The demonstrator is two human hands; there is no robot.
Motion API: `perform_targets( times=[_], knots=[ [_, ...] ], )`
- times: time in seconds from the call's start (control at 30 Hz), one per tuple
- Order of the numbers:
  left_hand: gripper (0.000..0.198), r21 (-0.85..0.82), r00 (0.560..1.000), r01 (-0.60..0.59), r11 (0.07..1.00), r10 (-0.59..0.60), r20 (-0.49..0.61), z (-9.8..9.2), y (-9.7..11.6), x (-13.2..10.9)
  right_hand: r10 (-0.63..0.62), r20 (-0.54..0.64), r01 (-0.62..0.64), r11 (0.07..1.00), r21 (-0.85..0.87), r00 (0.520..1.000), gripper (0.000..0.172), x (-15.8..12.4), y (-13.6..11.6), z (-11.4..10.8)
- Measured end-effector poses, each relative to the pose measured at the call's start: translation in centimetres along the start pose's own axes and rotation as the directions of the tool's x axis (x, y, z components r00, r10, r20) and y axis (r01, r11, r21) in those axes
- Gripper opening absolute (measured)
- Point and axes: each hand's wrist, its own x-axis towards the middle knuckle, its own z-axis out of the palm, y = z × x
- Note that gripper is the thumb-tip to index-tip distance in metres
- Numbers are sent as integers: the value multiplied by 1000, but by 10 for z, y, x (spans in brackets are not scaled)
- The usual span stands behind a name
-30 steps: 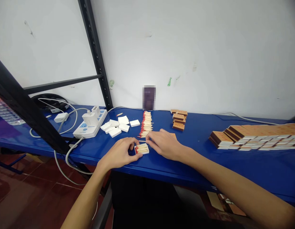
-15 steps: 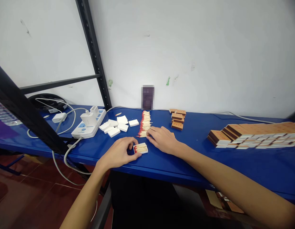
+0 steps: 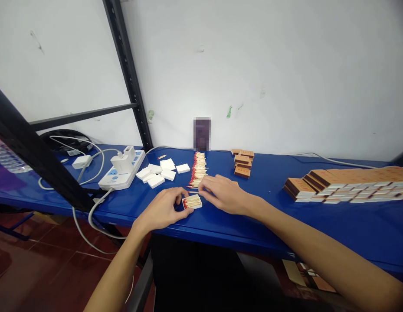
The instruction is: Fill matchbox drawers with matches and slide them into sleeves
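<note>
My left hand [image 3: 165, 209] grips the end of a small white matchbox tray [image 3: 197, 206], thumb along the near side and fingers behind it. Red-tipped matches [image 3: 191, 201] lie side by side inside the tray. Just above and to the right, my right hand [image 3: 221, 193] pinches a single match [image 3: 192, 192], its head pointing left over the tray's far edge. A long row of loose matches [image 3: 199, 169] runs back from my right fingertips toward the wall, red heads to the left.
White trays [image 3: 156, 173] lie in a loose group beside a power strip [image 3: 123, 173]. Several brown matchbox sleeves [image 3: 242, 164] are piled behind my right hand. Stacked matchboxes [image 3: 347, 184] fill the right side. A black shelf post [image 3: 129, 73] rises at left.
My right hand has drawn back slightly from the row of matches toward the tray, with a match now showing in its fingers. The left hand stays on the tray.
</note>
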Motion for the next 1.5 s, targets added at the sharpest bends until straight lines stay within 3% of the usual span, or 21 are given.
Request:
perform_targets(
  times=[0.13,0.33,0.53,0.73,0.97,1.17,1.5],
  knots=[
    [26,-13,1000,0,1000,0,1,1,0,0,-88,50,85,994,66,995,19,-4,-6,-3],
    [25,-6,1000,5,1000,-5,8,0,1,0,112,-1,-112,994,-21,994,18,3,5,7],
    [24,-17,1000,6,1000,-6,11,-1,1,0,181,53,-172,974,-148,982,20,12,15,19],
    [24,-16,1000,9,1000,-9,-5,0,0,0,169,17,-167,981,-102,985,20,9,7,8],
    [26,-7,1000,4,1000,-5,-15,1,0,1,-33,75,28,997,78,997,18,0,-5,-2],
    [26,-14,1000,-2,1000,2,-1,0,0,0,136,12,-136,990,-37,991,19,7,10,8],
    [25,-3,1000,-1,1000,1,2,0,-1,1,124,66,-113,982,-153,990,23,14,17,16]
  ],
)
